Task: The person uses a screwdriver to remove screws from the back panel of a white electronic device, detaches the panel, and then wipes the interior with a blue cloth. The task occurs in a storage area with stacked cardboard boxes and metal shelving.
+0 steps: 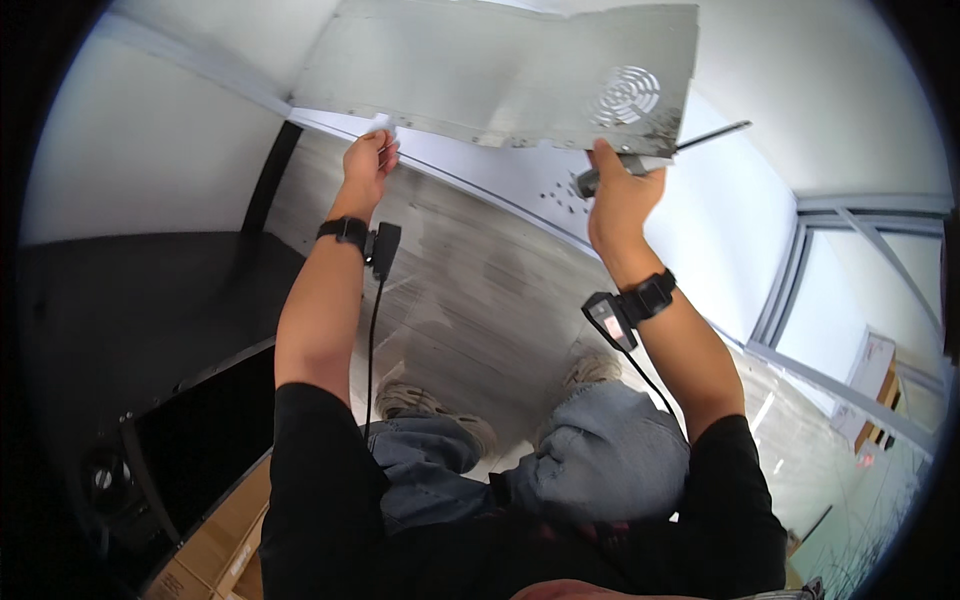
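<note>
A wide grey sheet-metal panel (470,70) is tilted up over a white table top, with round vent slots near its right end. My right hand (625,195) is closed on its lower right edge, thumb on the face. That same hand also holds a screwdriver (712,136), its dark handle in the palm and its shaft pointing right. My left hand (372,160) is closed at the lower left edge, fingertips pinched on a small tab there; whether it is part of the panel I cannot tell. Several small dark screws (563,196) lie scattered beside my right hand.
The white table (480,185) ends in a long front edge before me. Lower left are a black case-like object (205,435) and a cardboard box (225,540). A metal-framed partition (790,270) stands at the right. Cables hang from both wrist devices.
</note>
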`<state>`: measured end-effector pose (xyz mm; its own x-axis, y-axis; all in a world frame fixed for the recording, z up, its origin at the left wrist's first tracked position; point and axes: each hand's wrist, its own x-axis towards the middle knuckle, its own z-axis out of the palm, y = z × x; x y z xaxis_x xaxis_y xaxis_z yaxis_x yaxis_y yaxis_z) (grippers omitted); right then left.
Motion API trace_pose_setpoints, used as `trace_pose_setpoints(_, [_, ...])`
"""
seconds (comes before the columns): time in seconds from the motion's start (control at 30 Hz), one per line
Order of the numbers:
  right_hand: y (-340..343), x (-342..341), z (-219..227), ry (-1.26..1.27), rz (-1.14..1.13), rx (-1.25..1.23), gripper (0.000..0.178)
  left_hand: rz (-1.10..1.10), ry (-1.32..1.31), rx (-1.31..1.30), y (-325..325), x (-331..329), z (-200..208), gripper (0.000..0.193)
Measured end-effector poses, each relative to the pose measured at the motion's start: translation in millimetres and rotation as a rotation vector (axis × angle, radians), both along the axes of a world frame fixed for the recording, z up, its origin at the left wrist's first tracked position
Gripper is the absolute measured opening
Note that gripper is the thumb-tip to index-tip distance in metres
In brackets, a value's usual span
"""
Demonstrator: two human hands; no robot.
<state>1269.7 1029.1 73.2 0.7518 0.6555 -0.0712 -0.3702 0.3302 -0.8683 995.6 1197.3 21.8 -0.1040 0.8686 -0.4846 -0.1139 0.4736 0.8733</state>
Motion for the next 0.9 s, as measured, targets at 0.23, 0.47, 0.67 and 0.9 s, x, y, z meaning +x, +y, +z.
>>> trace_pose_setpoints(0.23, [-8.3, 13.7, -25.5, 0.200, 0.073, -0.063, 0.036, -0.411, 0.143, 0.055, -73.5, 60.4, -35.4, 0.012])
trace_pose_setpoints(0.47, [-21.4, 28.9, -53.6, 0.335, 0.121, -0.174, 0.032, -0.658, 0.525, 0.411, -126.7, 131.0, -55.7, 0.014])
trace_pose_setpoints(0.67, [-42.1, 43.8, -83.9, 0.292, 0.200, -0.182, 0.025, -0.625, 0.725, 0.769, -141.6, 157.3, -74.0, 0.018])
trace_pose_setpoints(0.9, [-68.6, 58.4, -101.5, 0.282, 0.190, -0.330, 0.020, -0.614, 0.776, 0.956, -140.4, 159.7, -93.9, 0.018])
